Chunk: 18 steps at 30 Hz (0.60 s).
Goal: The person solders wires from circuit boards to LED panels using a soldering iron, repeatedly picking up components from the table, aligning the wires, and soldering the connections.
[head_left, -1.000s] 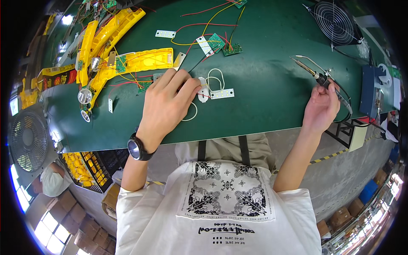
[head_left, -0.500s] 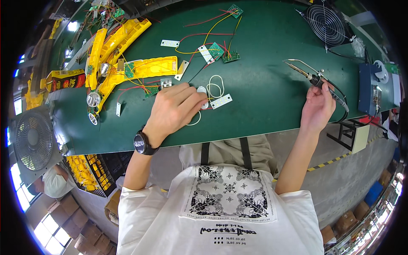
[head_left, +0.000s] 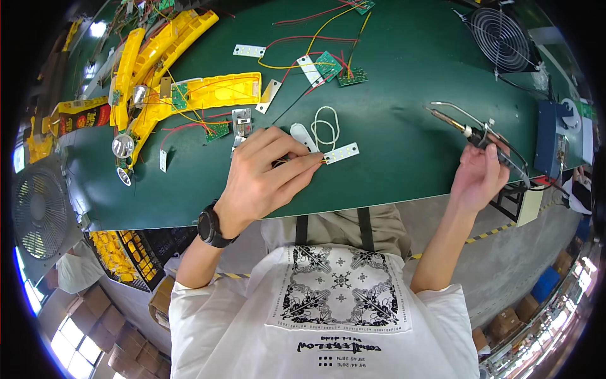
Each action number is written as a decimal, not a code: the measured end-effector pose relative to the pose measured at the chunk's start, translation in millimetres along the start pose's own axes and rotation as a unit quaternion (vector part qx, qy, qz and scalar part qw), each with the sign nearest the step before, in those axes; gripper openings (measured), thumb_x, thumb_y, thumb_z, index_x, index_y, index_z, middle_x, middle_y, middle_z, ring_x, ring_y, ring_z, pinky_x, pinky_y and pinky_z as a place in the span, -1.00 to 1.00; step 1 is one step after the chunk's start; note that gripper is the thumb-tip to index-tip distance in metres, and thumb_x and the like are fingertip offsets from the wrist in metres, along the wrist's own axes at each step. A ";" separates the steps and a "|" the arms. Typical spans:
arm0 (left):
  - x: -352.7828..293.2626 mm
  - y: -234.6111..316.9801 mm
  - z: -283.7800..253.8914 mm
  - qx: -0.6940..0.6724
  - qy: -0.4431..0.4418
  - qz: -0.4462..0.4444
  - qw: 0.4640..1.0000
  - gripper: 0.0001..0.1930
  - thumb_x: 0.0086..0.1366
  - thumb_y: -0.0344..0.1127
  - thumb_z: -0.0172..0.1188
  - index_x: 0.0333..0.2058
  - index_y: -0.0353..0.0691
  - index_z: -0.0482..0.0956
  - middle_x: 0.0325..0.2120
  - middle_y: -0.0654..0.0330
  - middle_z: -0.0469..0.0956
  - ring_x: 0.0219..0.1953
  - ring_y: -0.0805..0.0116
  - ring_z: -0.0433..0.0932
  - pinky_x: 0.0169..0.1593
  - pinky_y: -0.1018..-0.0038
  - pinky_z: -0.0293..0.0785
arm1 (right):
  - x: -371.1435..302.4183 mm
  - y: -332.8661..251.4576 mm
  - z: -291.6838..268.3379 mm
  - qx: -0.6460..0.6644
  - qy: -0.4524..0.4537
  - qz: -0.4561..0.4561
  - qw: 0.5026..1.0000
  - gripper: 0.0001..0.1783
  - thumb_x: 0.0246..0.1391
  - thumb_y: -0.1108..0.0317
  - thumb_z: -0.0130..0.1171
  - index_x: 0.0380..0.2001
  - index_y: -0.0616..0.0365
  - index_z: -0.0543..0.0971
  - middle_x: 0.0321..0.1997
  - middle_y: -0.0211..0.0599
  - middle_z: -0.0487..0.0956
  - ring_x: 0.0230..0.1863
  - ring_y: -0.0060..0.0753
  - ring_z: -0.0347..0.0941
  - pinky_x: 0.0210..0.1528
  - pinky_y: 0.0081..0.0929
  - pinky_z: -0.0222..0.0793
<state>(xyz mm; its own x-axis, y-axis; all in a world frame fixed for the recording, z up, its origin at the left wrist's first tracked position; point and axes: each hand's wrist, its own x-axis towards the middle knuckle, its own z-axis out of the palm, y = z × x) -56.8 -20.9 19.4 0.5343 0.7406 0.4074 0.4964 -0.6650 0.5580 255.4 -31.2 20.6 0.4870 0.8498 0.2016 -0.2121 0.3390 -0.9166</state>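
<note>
My left hand (head_left: 268, 167) is closed above the green table, its thumb and fingertips pinching thin wires at the near end of a small white LED board (head_left: 343, 153). A white oval piece (head_left: 303, 137) with a looped white cord (head_left: 326, 125) lies just beyond these fingers. Off to the right, my right hand (head_left: 480, 172) grips a soldering iron (head_left: 483, 138) with a thin curved metal tube alongside it. The iron's tip points up and left, apart from the LED board. A metal-cased part (head_left: 241, 120) and a green circuit board (head_left: 218, 131) sit beside my left hand.
Yellow plastic housings (head_left: 221, 90) with wires and round reflectors (head_left: 122, 146) spread over the left side. More wired circuit boards (head_left: 328, 66) lie at the back. A black fan (head_left: 499, 38) stands at the far right, near a blue box (head_left: 550, 139); a grey fan (head_left: 44, 211) is at left.
My left hand and the LED board have shifted slightly right and nearer. My right hand with the soldering iron has come slightly nearer. The whole view has shifted a little.
</note>
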 end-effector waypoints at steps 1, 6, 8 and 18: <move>-0.5 -1.5 0.5 -0.004 0.002 -0.007 1.000 -0.78 -0.16 -0.49 0.37 -0.43 -0.23 0.65 -0.52 0.28 0.52 -0.48 0.31 0.44 -0.43 0.45 0.35 | -3.9 -1.5 1.5 -0.008 0.010 -0.011 1.000 -0.76 0.12 0.44 0.03 -0.20 0.43 0.44 -0.48 -0.16 0.47 -0.56 -0.42 0.35 -0.59 -0.54 0.28; -2.3 -6.7 2.6 -0.011 0.022 -0.004 1.000 -0.81 -0.16 -0.46 0.34 -0.46 -0.18 0.63 -0.55 0.38 0.48 -0.52 0.45 0.40 -0.48 0.50 0.28 | -26.6 -4.0 17.3 0.055 -0.188 0.013 0.981 -0.67 0.08 0.47 0.00 -0.10 0.47 0.34 -0.10 -0.01 0.38 -0.33 -0.27 0.45 -0.55 -0.53 0.42; -2.4 -7.0 2.2 -0.025 0.026 -0.017 0.999 -0.80 -0.20 -0.49 0.35 -0.48 -0.20 0.62 -0.55 0.33 0.49 -0.53 0.38 0.42 -0.48 0.48 0.31 | -35.3 4.0 28.3 0.019 -0.159 0.029 0.987 -0.63 0.02 0.42 0.12 -0.17 0.49 0.34 -0.24 -0.01 0.37 -0.52 -0.29 0.42 -0.67 -0.53 0.41; -8.2 -17.4 8.8 -0.051 0.052 -0.007 0.997 -0.76 -0.29 -0.50 0.35 -0.51 -0.24 0.62 -0.58 0.28 0.47 -0.55 0.34 0.41 -0.52 0.48 0.24 | -41.7 15.1 32.6 -0.111 -0.239 0.035 0.964 -0.62 -0.03 0.38 0.16 -0.26 0.52 0.37 -0.33 -0.06 0.37 -0.67 -0.36 0.37 -0.65 -0.60 0.39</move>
<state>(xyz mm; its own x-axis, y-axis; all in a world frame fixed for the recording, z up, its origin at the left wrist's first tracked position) -63.8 -16.2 -0.1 0.4512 0.7589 0.4695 0.4284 -0.6458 0.6320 204.3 -48.3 9.7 0.0197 0.9746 0.2233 -0.0181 0.2236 -0.9745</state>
